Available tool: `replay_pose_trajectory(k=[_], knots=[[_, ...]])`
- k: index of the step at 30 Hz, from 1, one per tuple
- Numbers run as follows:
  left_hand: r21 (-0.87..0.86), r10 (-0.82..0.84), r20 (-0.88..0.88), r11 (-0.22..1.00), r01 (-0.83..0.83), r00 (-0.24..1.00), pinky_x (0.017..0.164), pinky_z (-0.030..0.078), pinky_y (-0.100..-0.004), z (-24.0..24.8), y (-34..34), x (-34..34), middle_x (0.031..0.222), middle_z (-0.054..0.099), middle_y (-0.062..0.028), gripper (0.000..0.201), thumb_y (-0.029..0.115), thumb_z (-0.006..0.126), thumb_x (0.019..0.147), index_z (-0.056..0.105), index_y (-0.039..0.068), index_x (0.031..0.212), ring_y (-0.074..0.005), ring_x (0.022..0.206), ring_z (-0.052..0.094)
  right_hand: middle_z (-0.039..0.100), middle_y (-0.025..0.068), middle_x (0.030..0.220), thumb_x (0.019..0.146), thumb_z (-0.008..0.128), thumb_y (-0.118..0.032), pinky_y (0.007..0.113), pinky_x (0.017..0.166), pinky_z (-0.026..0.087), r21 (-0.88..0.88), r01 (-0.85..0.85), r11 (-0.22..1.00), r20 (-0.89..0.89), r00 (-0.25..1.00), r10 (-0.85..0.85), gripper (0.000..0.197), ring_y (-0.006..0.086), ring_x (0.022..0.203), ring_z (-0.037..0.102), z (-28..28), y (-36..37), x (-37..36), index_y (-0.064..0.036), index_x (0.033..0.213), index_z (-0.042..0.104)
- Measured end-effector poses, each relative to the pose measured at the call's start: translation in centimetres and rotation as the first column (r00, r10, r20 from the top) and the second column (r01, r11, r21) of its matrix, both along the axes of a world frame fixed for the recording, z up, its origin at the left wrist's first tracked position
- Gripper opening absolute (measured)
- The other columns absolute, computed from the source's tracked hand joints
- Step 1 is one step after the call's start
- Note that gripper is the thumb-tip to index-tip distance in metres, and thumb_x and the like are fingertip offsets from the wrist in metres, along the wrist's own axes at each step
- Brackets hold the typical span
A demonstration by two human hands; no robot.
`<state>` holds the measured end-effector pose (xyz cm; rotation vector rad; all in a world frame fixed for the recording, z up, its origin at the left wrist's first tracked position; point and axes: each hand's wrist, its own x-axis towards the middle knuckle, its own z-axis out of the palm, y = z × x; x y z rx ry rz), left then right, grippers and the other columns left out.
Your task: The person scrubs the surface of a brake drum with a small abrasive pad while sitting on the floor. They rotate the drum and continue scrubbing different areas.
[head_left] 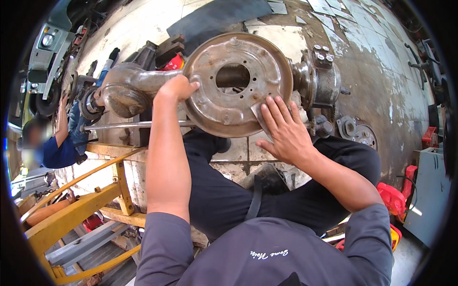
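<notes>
In front of me stands a round, brownish metal brake backing plate (205, 62) with a large centre hole and small bolt holes. My left hand (177, 89) is closed on its left rim, thumb on the face and fingers hidden behind. My right hand (285, 127) lies with fingers stretched and spread on the plate's lower right edge. Beneath its fingers is a thin greyish sheet (261, 119), perhaps sandpaper, pressed against the metal. Left of the plate extends a bulky axle housing (126, 90); to its right sits a hub-like metal drum (327, 86) with studs on top.
A metal rod (138, 125) runs below the housing. At left stand a yellow frame (81, 214) and another person (59, 148). Round metal parts (365, 137) lie on the floor beside my right knee. Farther right are a red tool (393, 198) and a grey cabinet (427, 190).
</notes>
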<state>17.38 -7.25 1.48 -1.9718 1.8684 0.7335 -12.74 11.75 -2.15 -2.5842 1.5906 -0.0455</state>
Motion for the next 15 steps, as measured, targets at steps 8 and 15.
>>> replay_pose_trajectory(k=[8,15], knots=[[0.022,-0.006,0.052,1.000,0.005,0.999,0.097,0.052,-0.0474,1.1,0.2,-0.8,0.114,0.071,-0.0294,0.062,0.050,0.063,0.098,0.072,-0.009,0.110,-0.0423,0.110,0.069,0.029,0.0174,0.167,0.095,0.052,-0.067,0.058,0.125,0.015,-0.051,-0.002,0.999,0.020,1.000,0.003,0.091,0.0364,0.155,0.023,-0.6,-0.7,0.5,-0.0046,0.159,0.035],[-0.053,-0.045,0.027,0.997,0.047,0.999,0.090,0.052,-0.0471,-0.1,-0.1,0.1,0.105,0.072,-0.0286,0.064,0.052,0.062,0.098,0.072,-0.011,0.107,-0.0406,0.100,0.070,0.028,0.0193,0.167,0.096,0.050,-0.066,0.063,0.124,0.014,0.020,-0.013,1.000,0.011,1.000,0.012,0.086,0.0417,0.155,0.020,0.4,0.4,0.7,-0.0100,0.160,0.035]])
